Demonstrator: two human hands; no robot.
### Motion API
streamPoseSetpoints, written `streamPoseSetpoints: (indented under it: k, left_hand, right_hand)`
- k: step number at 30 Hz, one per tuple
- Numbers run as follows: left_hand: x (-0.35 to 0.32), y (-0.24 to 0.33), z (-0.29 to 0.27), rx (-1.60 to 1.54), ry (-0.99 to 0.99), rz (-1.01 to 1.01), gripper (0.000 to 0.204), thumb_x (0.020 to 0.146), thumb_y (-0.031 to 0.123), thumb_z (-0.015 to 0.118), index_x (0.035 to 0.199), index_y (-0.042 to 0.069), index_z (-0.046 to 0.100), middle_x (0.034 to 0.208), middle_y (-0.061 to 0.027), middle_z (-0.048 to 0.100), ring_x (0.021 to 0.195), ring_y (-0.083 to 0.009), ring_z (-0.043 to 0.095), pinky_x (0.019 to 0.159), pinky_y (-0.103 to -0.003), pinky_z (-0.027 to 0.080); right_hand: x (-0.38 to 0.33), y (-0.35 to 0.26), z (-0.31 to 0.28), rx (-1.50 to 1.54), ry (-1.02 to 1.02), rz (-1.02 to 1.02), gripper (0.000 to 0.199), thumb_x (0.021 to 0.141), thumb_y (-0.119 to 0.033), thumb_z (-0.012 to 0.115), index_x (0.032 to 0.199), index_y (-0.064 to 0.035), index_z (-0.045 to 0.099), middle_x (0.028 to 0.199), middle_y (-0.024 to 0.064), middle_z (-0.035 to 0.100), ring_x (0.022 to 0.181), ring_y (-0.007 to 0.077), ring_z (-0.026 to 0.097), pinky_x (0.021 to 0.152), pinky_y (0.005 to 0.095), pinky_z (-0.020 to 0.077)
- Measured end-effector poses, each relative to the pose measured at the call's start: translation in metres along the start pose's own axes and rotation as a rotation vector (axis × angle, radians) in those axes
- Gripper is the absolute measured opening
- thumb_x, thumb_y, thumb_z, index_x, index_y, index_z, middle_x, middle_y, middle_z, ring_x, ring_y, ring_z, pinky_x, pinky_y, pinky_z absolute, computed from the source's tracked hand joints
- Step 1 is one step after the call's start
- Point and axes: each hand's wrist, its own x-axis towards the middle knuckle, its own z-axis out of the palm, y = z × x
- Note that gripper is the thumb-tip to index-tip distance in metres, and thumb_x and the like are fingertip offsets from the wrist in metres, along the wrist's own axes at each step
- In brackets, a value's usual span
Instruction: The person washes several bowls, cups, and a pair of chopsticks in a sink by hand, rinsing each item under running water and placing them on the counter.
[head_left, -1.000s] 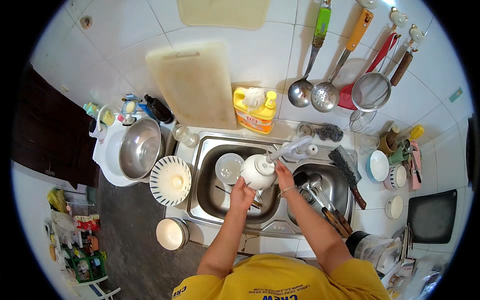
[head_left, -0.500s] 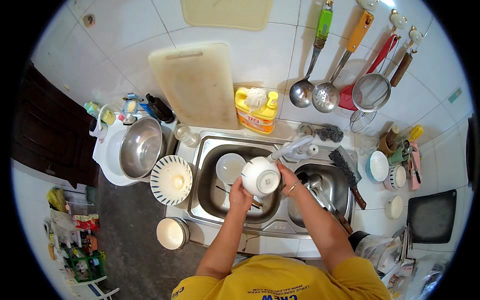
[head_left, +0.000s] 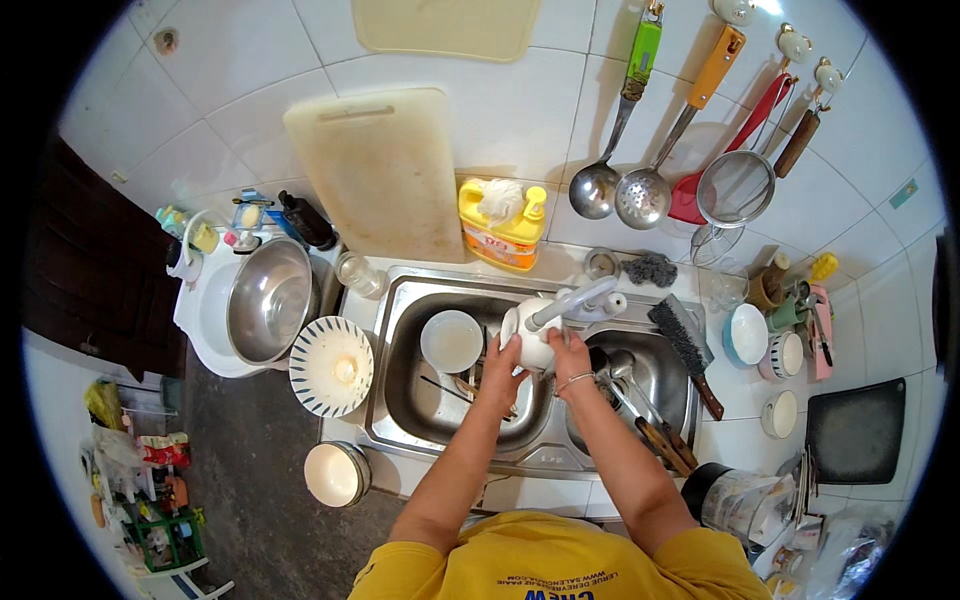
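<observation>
Both my hands hold a white bowl (head_left: 530, 335) over the left basin of a steel double sink (head_left: 400, 410), right under the grey tap (head_left: 580, 300). My left hand (head_left: 500, 375) grips the bowl from the lower left. My right hand (head_left: 570, 355), with a thin bracelet on the wrist, grips it from the right. A second white bowl (head_left: 451, 341) and some cutlery lie on the floor of the left basin. The right basin (head_left: 660, 385) holds a pot with spoons and wooden-handled utensils.
A striped plate (head_left: 331, 366), a small bowl (head_left: 336, 473) and a big steel bowl (head_left: 268, 300) stand left of the sink. A cutting board (head_left: 380, 175) and yellow soap bottle (head_left: 503, 235) lean on the tiled wall. Ladles (head_left: 640, 150) hang above. A brush (head_left: 685, 350) and cups (head_left: 745, 335) are at right.
The bowl in my hands has been turned and lifted nearer the tap; half a second ago its open side faced the camera, now it is seen more from the side.
</observation>
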Motion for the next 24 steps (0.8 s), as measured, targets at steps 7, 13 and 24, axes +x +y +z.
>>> streamPoseSetpoints:
  k: [7, 13, 24]
  left_hand:
    - [0.002, 0.021, -0.031, -0.312, -0.348, -0.225, 0.050, 0.089, 0.046, 0.038, 0.125, 0.011, 0.041, 0.121, -0.0066, 0.049, 0.111, -0.0241, 0.048, 0.090, -0.045, 0.040]
    - [-0.010, 0.020, -0.040, -0.168, -0.303, 0.086, 0.028, 0.087, 0.019, 0.051, 0.112, 0.005, 0.048, 0.106, -0.0057, 0.056, 0.097, -0.0168, 0.054, 0.083, -0.031, 0.044]
    - [-0.007, -0.008, -0.051, -0.279, -0.039, 0.217, 0.024, 0.091, 0.020, 0.041, 0.106, 0.003, 0.051, 0.104, -0.0077, 0.057, 0.098, -0.0186, 0.053, 0.088, -0.033, 0.041]
  right_hand:
    - [0.016, -0.017, -0.024, 0.033, -0.259, 0.237, 0.032, 0.085, -0.028, 0.058, 0.106, -0.0039, 0.055, 0.095, 0.0021, 0.060, 0.085, 0.0131, 0.055, 0.076, 0.0289, 0.0437]
    - [0.039, -0.006, -0.010, -0.230, -0.172, 0.071, 0.032, 0.087, -0.025, 0.052, 0.114, -0.0085, 0.052, 0.101, 0.0034, 0.059, 0.089, 0.0140, 0.055, 0.078, 0.0302, 0.0439]
    - [0.041, -0.010, 0.007, -0.256, -0.478, 0.245, 0.038, 0.085, -0.020, 0.054, 0.122, -0.0170, 0.047, 0.121, 0.0044, 0.048, 0.111, 0.0202, 0.045, 0.092, 0.0356, 0.0372]
